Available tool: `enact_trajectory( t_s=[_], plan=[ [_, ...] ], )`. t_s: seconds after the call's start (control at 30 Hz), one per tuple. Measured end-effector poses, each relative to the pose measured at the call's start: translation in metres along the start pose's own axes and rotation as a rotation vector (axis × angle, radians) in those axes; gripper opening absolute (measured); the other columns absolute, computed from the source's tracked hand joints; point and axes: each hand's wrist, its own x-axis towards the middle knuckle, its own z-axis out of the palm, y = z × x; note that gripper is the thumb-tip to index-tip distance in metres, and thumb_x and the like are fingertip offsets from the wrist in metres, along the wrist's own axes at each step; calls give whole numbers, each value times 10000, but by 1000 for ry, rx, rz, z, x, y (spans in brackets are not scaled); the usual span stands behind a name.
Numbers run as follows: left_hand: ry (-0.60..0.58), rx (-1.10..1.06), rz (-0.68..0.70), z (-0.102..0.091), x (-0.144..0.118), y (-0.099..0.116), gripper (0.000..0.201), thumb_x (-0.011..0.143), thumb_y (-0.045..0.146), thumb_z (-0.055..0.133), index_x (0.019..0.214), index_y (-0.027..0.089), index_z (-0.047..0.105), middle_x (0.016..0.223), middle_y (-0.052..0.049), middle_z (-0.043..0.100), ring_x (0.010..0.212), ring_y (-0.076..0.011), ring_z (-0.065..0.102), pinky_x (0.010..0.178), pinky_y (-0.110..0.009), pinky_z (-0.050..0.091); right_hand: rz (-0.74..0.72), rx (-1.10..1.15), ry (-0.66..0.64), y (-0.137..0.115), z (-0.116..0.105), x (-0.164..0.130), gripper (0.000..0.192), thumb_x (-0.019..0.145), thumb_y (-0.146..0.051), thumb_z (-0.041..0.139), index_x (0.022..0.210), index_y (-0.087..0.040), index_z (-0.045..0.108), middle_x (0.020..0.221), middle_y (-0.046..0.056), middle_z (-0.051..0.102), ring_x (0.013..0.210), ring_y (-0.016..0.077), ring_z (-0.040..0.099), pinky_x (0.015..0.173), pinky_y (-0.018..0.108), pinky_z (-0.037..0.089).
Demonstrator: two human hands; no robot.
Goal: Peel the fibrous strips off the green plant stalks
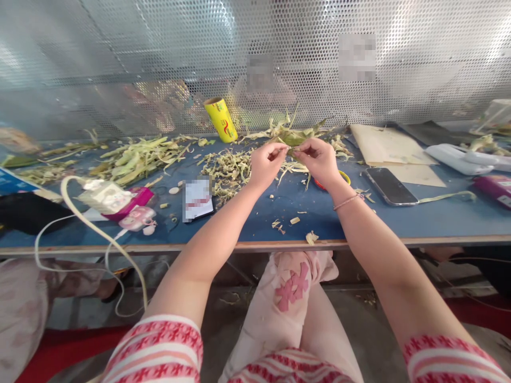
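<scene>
Green plant scrap [289,151] sits pinched in the left hand [267,161] and the right hand [318,160]. Loose stalks [139,159] litter the blue bench [255,227].

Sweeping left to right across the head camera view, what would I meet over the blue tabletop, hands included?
Black item, magenta item, yellow tube, left hand, right hand, dark-screened phone, purple object at the right edge.
</scene>
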Motion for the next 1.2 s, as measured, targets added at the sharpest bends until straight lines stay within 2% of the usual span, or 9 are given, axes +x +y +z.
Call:
enact_trajectory(
  t_s=[0.37, 0.57, 0.7, 0.87, 1.07, 1.2],
  plan=[
    [-11, -5, 34, -2, -1, 4, 246, 896, 392, 537, 833, 208, 689, 566, 18, 562, 526, -99, 484, 541, -263, 398, -19, 3, -3, -3, 0, 0, 163, 753, -319, 685, 688, -203, 591, 722, 2, 588, 693, 136, 519, 703, 338, 481],
    [-23, 21, 48, -4, 1, 2, 167, 861, 316, 578, 822, 215, 705, 517, 35, 513, 504, -98, 460, 541, -265, 399, -6, -8, -12, -3, 0, 0, 137, 751, -289, 687, 691, -204, 597, 728, 0, 599, 712, 139, 528, 700, 330, 475],
    [-12, 48, 103, -4, 3, -1, 143, 844, 268, 586, 821, 207, 713, 523, 36, 511, 507, -93, 452, 561, -265, 409, -21, -6, -15, -3, -1, -1, 133, 754, -278, 685, 691, -202, 596, 725, -3, 599, 699, 132, 522, 692, 324, 468],
    [-33, 2, 136, -6, 4, 0, 150, 840, 286, 598, 812, 194, 714, 524, 37, 508, 495, -82, 437, 543, -248, 392, -98, 19, 2, 2, 0, 1, 135, 753, -269, 684, 687, -197, 591, 699, -14, 595, 669, 122, 523, 652, 302, 450],
    [-65, -173, 24, -9, 3, 5, 245, 884, 382, 551, 837, 197, 703, 519, 24, 527, 463, -84, 421, 475, -241, 325, -221, -20, -3, 5, 0, 2, 132, 777, -249, 679, 691, -201, 592, 714, -8, 617, 684, 131, 553, 653, 301, 448],
    [-39, -107, 68, -9, 4, 5, 214, 885, 346, 552, 839, 199, 699, 500, 40, 488, 467, -83, 412, 500, -245, 342, -352, -130, -34, 3, -4, 1, 129, 822, -213, 628, 700, -209, 585, 739, 0, 622, 737, 145, 574, 714, 323, 466]
  ],
)
